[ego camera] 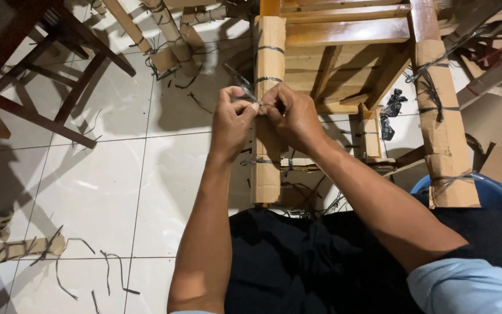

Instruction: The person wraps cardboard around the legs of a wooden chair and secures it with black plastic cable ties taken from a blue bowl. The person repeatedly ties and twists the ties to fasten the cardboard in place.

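Note:
A wooden chair (344,32) lies in front of me, its legs wrapped in brown cardboard. The near cardboard-wrapped leg (267,174) is bound by several dark plastic straps. My left hand (233,116) and my right hand (290,113) meet at this leg's upper part. Both pinch a dark strap (240,81) whose loose end sticks up to the left. A second wrapped leg (445,134) stands to the right, also strapped.
Dark wooden furniture (47,64) stands at the upper left on the white tiled floor (88,192). Cut strap pieces (82,261) and cardboard scraps (7,250) lie at lower left. More wrapped legs (169,40) lie beyond. A blue rim (495,195) shows at right.

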